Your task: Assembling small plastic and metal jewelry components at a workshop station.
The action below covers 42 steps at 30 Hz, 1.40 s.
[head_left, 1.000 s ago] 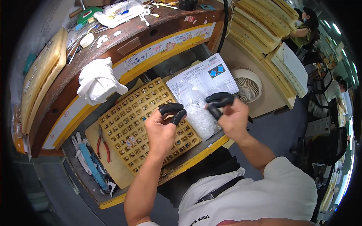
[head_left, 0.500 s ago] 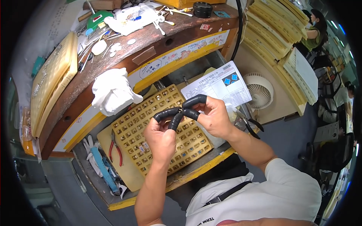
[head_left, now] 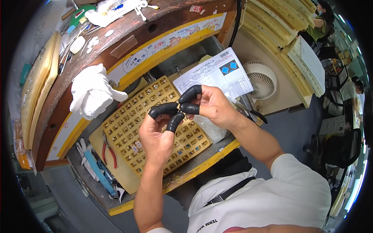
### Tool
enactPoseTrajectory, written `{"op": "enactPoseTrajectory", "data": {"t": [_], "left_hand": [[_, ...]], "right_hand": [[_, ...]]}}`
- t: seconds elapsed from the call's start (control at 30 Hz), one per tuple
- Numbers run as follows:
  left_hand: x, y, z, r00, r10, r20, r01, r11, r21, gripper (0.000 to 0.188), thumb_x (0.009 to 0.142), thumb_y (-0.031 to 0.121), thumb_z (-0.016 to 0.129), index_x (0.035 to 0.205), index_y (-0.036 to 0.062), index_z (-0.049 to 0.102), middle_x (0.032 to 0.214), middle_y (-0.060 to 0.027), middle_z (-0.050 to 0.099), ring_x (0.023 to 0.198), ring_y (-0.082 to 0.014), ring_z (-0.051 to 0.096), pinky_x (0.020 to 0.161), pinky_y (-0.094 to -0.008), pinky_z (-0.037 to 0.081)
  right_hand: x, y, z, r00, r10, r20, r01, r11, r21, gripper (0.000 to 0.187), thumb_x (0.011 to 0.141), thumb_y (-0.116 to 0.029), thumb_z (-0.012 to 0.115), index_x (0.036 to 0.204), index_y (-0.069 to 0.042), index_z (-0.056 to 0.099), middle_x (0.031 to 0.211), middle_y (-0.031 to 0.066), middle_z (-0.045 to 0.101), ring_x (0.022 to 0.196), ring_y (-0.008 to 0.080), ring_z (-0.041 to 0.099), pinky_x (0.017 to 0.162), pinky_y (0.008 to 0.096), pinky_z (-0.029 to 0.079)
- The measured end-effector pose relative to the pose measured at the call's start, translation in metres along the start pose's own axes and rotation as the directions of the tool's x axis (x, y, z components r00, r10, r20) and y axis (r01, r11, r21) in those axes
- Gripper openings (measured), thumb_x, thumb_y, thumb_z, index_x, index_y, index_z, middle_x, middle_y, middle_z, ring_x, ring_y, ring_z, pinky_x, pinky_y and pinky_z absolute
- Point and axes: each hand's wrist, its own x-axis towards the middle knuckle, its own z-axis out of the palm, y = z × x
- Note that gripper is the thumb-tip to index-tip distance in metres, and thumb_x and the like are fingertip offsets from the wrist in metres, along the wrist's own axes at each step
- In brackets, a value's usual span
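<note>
Above the yellow slotted tray [head_left: 166, 78], both my hands meet with black finger covers on thumbs and index fingers. My left hand [head_left: 155, 138] is closed in a pinch. From the right, my right hand [head_left: 217, 108] pinches too, its fingertips touching those of the left. Between them is a tiny gold-coloured metal piece [head_left: 180, 110], mostly hidden by the fingers; its kind is too small to make out. Small shiny metal pieces, some with blue, sit in the tray's slots. Red-handled pliers [head_left: 110, 153] lie on the tray's left side.
A printed sheet [head_left: 204, 77] lies behind the tray, near a white fan [head_left: 262, 79]. Black-handled pliers [head_left: 256, 115] and a clear plastic bag [head_left: 213, 130] are at the right. A white cloth [head_left: 91, 93] hangs by the curved wooden bench [head_left: 120, 44]. Yellow trays [head_left: 268, 29] are stacked at the far right.
The view has shifted, so the bench and tray appear farther left and higher. My fingers have moved slightly around the small piece, with both hands still pinched together.
</note>
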Motion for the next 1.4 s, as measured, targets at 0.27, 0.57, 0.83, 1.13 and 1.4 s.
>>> {"op": "enactPoseTrajectory", "data": {"t": [0.27,0.57,0.83,1.13,1.4], "left_hand": [[-0.001,-0.011,0.004,0.991,0.130,0.007,-0.130,0.986,0.108,0.027,0.083,-0.017,0.062,0.107,-0.0054,0.067,0.097,-0.0059,0.060,0.085,-0.0117,0.063,0.076,-0.0241,0.053],[0.000,-0.015,0.004,0.990,0.139,0.020,-0.140,0.987,0.081,0.019,0.087,-0.013,0.065,0.105,-0.0075,0.067,0.102,-0.0080,0.064,0.092,-0.0159,0.068,0.082,-0.0269,0.059],[-0.001,-0.010,0.004,0.946,0.316,0.072,-0.317,0.856,0.409,0.028,0.077,-0.017,0.066,0.102,-0.0056,0.070,0.096,-0.0139,0.069,0.087,-0.0208,0.071,0.078,-0.0281,0.058],[0.001,-0.019,0.000,0.938,0.338,0.072,-0.333,0.827,0.452,0.025,0.077,-0.015,0.067,0.099,-0.0042,0.072,0.096,-0.0159,0.073,0.087,-0.0236,0.072,0.081,-0.0308,0.055],[-0.001,-0.017,0.001,0.929,0.360,0.091,-0.355,0.792,0.496,0.023,0.076,-0.014,0.069,0.097,-0.0049,0.071,0.094,-0.0159,0.073,0.085,-0.0243,0.071,0.078,-0.0307,0.055]], "right_hand": [[0.000,0.014,0.006,0.987,-0.104,-0.120,0.098,0.993,-0.060,0.019,0.090,0.001,0.068,0.107,0.003,0.061,0.094,0.0090,0.068,0.082,0.0139,0.067,0.074,0.0278,0.056],[-0.001,0.013,0.001,0.989,-0.076,-0.123,0.083,0.995,0.051,0.018,0.091,0.001,0.066,0.107,0.002,0.061,0.096,0.0088,0.067,0.088,0.0149,0.066,0.080,0.0293,0.054],[-0.001,0.016,-0.004,0.997,-0.017,-0.075,0.023,0.997,0.080,0.019,0.089,0.001,0.068,0.107,-0.001,0.062,0.099,0.0069,0.067,0.089,0.0140,0.065,0.082,0.0288,0.053],[0.000,0.015,-0.006,0.993,0.039,-0.108,-0.036,0.999,0.033,0.021,0.087,0.000,0.070,0.106,-0.001,0.062,0.100,0.0068,0.068,0.092,0.0127,0.066,0.083,0.0279,0.053],[-0.001,0.015,-0.007,0.993,0.042,-0.110,-0.037,0.998,0.053,0.020,0.086,0.000,0.070,0.103,0.004,0.062,0.097,0.0083,0.066,0.089,0.0144,0.065,0.083,0.0282,0.055]]}}
